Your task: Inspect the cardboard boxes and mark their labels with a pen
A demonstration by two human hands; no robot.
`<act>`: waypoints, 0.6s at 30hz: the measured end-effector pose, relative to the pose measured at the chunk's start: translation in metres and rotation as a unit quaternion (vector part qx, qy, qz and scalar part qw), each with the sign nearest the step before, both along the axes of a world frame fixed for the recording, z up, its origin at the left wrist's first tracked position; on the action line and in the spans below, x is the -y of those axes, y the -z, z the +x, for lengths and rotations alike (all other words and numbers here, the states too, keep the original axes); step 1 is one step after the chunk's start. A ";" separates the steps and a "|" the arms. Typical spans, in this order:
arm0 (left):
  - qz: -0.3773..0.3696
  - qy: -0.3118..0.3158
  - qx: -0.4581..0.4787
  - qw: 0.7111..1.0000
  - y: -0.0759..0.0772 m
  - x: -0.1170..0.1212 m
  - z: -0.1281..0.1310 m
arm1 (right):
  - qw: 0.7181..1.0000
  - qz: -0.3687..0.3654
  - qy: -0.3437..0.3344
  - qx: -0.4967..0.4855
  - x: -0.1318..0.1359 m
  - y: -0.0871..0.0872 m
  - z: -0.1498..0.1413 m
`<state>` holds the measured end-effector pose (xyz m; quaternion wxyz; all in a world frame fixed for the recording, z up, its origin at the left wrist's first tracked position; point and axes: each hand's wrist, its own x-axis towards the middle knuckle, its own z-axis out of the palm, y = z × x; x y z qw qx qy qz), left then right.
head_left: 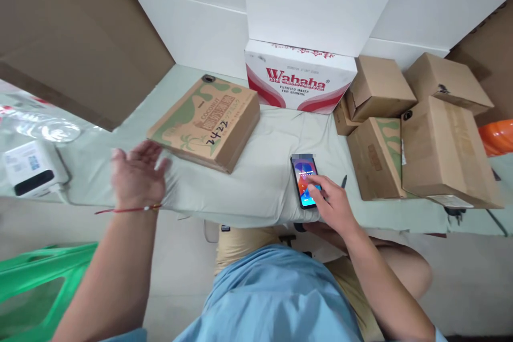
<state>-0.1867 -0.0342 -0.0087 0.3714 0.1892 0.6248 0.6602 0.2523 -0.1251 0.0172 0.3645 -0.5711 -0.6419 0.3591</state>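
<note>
My left hand (138,175) is held palm up with its fingers spread, slightly blurred, and nothing lies in it. Its fingertips are by the near left corner of a flat brown coconut carton (182,124) with green print and "2422" handwritten on it; I cannot tell whether they touch. On the cloth, a smartphone (301,172) lies face up with its screen lit, showing a colourful picture. Over the phone's lower right part is my right hand (334,203), its index finger at the screen and the thumb apart. A dark pen (344,181) lies just beyond that hand.
At the back stands a white and red Wahaha water carton (300,77). Several brown boxes (449,155) are stacked on the right, near an orange object (497,136). To the left are a white power bank (34,168) with a cable and clear plastic bottles (60,129). A green stool (48,288) stands below.
</note>
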 end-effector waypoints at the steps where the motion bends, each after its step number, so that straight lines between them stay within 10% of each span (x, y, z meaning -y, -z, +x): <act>1: -0.001 0.023 0.016 1.000 0.006 0.002 0.007 | 0.999 -0.030 -0.012 -0.027 -0.013 0.007 -0.009; 11: 0.024 0.133 0.031 0.990 0.021 0.082 0.081 | 0.963 -0.130 -0.061 -0.227 -0.089 0.027 -0.098; 18: 0.030 0.185 -0.084 0.979 0.003 0.125 0.112 | 0.967 -0.089 0.011 -0.237 -0.057 0.025 -0.080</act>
